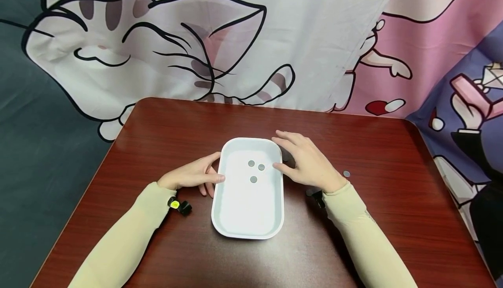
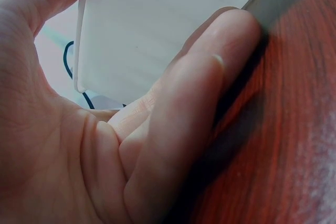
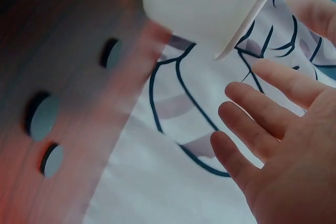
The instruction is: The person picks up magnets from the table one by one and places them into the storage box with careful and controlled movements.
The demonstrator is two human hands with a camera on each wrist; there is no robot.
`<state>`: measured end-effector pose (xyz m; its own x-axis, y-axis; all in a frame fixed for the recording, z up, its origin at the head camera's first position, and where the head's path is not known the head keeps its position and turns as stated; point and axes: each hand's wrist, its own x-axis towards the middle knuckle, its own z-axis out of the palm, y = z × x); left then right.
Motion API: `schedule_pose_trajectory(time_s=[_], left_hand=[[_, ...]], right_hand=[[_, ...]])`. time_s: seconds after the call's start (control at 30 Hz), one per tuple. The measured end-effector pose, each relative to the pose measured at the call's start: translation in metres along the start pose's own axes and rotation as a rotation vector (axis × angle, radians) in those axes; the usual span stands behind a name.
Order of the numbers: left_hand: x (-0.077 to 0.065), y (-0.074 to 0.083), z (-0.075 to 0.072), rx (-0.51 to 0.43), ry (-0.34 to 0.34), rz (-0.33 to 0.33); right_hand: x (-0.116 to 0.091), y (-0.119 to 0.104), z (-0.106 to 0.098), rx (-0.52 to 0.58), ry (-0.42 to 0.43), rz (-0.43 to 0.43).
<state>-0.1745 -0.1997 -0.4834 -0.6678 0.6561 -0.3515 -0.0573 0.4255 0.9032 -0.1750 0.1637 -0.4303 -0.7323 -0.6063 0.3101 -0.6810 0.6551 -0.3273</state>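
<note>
A white rectangular tray point(image 1: 247, 211) with rounded corners is in the middle of the wooden table in the head view. Three small flat grey discs point(image 1: 253, 179) lie inside its far half. My left hand point(image 1: 192, 175) grips the tray's left side: the thumb is over the rim, and curled fingers point(image 2: 178, 93) are against the outer wall in the left wrist view. At the right rim is my right hand point(image 1: 308, 159), fingers spread and fairly straight, thumb tip overlapping the rim in the head view. Nothing is in its palm point(image 3: 299, 177) in the right wrist view.
Another grey disc point(image 1: 346, 173) lies on the table right of my right wrist; the right wrist view shows several such discs point(image 3: 43, 116) on the wood. A cartoon-cat curtain point(image 1: 314, 39) hangs behind the table's far edge point(image 1: 235, 102). Black cameras point(image 1: 184, 208) sit on both wrists.
</note>
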Motion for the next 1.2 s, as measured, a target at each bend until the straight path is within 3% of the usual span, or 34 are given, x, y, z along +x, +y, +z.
schedule_pose_trajectory(time_s=[0.4, 1.2], left_hand=[[0.0, -0.001, -0.001, -0.007, -0.008, 0.011], [0.0, 0.001, 0.0, -0.001, -0.006, 0.017]], right_hand=[[-0.007, 0.024, 0.001, -0.005, 0.0, 0.121], [0.001, 0.034, 0.025, -0.201, -0.117, 0.112]])
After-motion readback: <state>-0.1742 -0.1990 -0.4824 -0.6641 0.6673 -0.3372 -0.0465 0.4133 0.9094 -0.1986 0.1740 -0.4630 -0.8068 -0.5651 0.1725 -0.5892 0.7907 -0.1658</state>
